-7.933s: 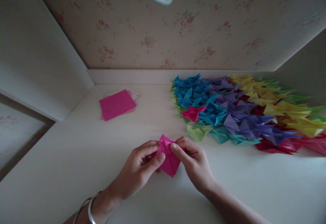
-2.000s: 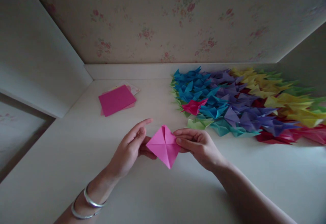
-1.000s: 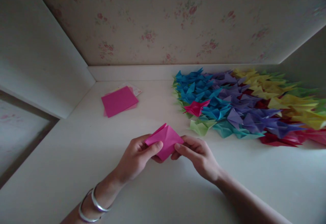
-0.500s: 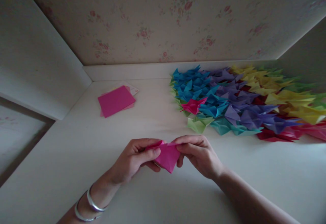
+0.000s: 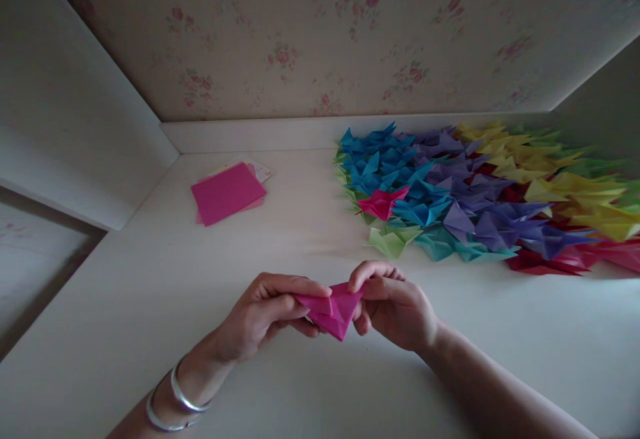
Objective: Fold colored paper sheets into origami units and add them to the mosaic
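Note:
Both my hands hold one partly folded pink paper [image 5: 334,311] just above the white tabletop [image 5: 150,279], near its front middle. My left hand [image 5: 265,312], with silver bangles on the wrist, pinches the paper's left side between thumb and fingers. My right hand [image 5: 393,306] pinches its right upper corner with curled fingers. The paper is collapsed into a small pointed shape with its tip down.
A stack of flat pink sheets [image 5: 227,191] lies at the back left. A wide spread of folded paper shapes [image 5: 480,199] in blue, purple, yellow, green and red covers the back right, with one pink folded shape [image 5: 381,203] at its left edge. Floral wallpaper [image 5: 320,39] backs the table.
The pink paper went from an open flat diamond two seconds ago to a collapsed, narrower folded shape. Both hands have closed in on it and dropped slightly nearer me.

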Available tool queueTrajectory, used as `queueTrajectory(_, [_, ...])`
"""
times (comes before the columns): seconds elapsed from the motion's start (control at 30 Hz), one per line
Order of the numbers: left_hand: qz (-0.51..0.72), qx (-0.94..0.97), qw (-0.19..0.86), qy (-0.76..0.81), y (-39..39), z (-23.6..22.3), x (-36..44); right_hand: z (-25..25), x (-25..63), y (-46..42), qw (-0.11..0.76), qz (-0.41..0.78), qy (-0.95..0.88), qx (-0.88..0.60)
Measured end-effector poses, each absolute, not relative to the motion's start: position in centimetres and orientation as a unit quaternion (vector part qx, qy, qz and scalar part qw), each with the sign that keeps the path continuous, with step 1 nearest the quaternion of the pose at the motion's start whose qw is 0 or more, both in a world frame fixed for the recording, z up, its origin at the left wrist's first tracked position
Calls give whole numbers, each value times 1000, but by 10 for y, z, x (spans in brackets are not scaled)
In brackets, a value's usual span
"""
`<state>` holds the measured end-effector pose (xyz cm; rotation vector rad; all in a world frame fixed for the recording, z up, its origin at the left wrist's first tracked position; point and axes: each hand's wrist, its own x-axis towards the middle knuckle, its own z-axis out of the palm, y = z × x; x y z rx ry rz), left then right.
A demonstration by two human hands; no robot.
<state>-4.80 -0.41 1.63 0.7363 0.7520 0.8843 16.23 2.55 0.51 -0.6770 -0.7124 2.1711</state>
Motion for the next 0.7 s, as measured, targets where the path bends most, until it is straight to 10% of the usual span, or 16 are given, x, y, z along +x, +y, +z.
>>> queueTrajectory(0.7, [377,437,742,340,-5,16,-51,-2,161,25,392,817,-312,-286])
